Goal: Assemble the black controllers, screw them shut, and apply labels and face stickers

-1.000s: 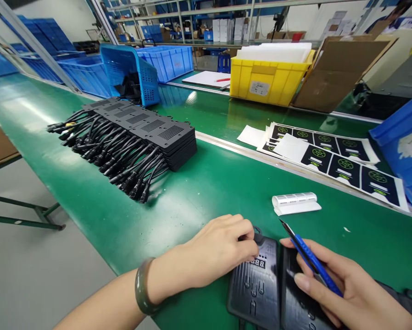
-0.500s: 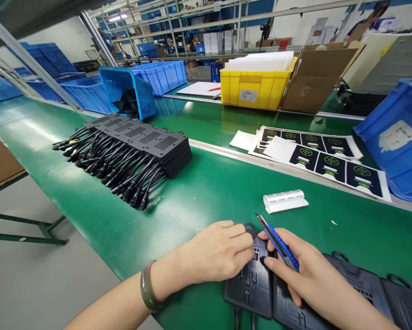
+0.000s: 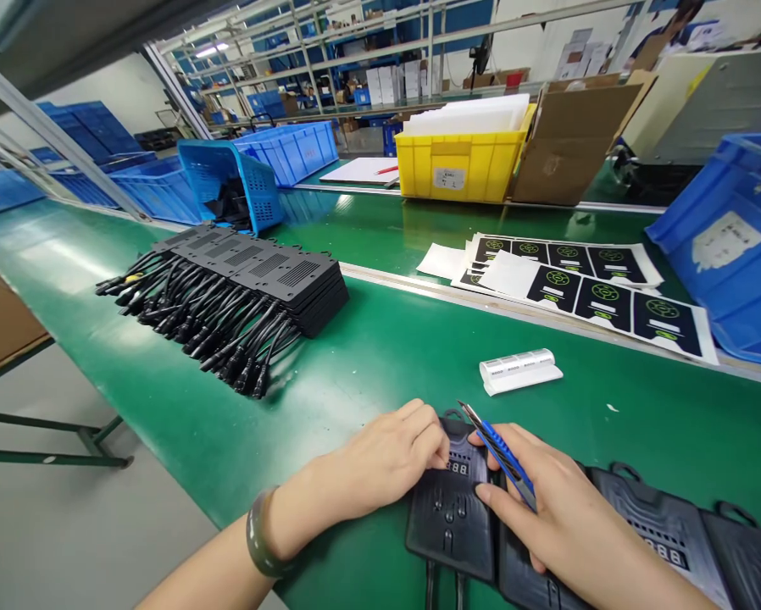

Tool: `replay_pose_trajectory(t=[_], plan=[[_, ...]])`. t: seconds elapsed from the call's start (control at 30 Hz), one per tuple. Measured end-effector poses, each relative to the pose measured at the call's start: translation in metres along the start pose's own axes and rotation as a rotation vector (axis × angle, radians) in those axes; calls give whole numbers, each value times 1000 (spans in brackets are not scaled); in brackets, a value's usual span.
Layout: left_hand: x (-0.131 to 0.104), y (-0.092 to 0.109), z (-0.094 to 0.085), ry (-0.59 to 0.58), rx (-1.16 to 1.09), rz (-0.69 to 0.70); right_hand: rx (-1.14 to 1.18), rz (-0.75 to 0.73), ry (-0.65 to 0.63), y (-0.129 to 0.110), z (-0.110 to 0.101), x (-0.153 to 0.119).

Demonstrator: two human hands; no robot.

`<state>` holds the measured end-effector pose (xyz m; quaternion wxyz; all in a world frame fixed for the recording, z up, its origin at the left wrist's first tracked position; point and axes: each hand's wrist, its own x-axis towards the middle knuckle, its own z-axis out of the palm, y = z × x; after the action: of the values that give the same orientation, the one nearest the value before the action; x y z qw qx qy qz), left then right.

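On the green bench [image 3: 380,356], at its near edge, the left hand [image 3: 380,462] rests half-curled with its fingertips on a black controller unit [image 3: 449,512], gripping nothing. The right hand [image 3: 558,508] lies across the neighbouring unit, closed around a blue utility knife [image 3: 501,453] whose tip points up-left, near a white label roll [image 3: 519,371].

One head-worn camera looks forward and down from above the near edge of the green worktop [image 3: 380,356]. It sits close over the left hand [image 3: 380,462] and right hand [image 3: 562,512] at the bottom of the frame, and faces across the worktop toward blue crates [image 3: 291,151] and distant shelving [image 3: 380,51].
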<state>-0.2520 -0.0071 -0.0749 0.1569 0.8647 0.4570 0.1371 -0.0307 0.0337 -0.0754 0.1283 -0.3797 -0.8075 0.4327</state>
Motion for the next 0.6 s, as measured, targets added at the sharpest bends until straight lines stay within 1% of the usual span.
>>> replay_pose_trajectory(t=[0.13,0.23,0.3,0.37,0.43,0.5,0.6], plan=[[-4,-5,-6,79,-215,-41,-101,-67,93,-3,-1,2],[-5,-8,-10,144,-384,-88,-107,-66,94,-4,-1,3],[-5,-9,-11,187,-428,-67,-95,-48,75,-5,-1,2],[-5,-10,-10,219,-401,3,-75,9,27,-6,-2,1],[-3,-11,-9,224,-302,75,-48,104,-54,-7,-2,1],[0,-12,-9,188,-180,124,-27,185,-128,-9,-3,1],[6,-12,-13,97,-42,160,-21,214,-160,-10,-4,1]])
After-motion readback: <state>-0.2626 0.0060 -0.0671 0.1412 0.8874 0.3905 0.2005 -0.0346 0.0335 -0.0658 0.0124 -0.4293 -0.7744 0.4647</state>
